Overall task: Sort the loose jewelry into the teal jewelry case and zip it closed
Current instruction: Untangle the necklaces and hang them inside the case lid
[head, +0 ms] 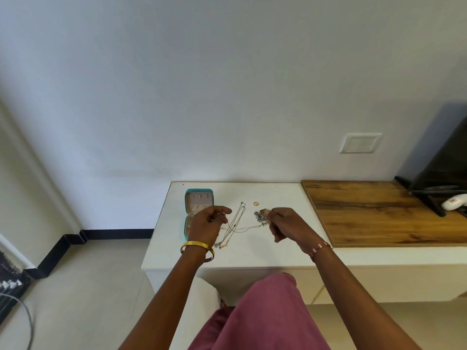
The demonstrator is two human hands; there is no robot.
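Observation:
The teal jewelry case (199, 201) lies open at the left of the white table (278, 198), its beige lining showing. My left hand (208, 226) hovers over the case's near half and pinches one end of a thin chain (238, 229). My right hand (285, 224) pinches the other end, beside a cluster of small silver and dark pieces (259, 216). More thin chain necklaces (233, 223) lie between my hands, their pendants near my left wrist. A small gold ring (256, 203) sits alone farther back.
A wooden board (379, 213) covers the surface to the right. A black stand (439, 173) and a white device (454, 202) sit at the far right. A wall socket (360, 143) is above. My pink-clad knee (265, 311) is under the table edge.

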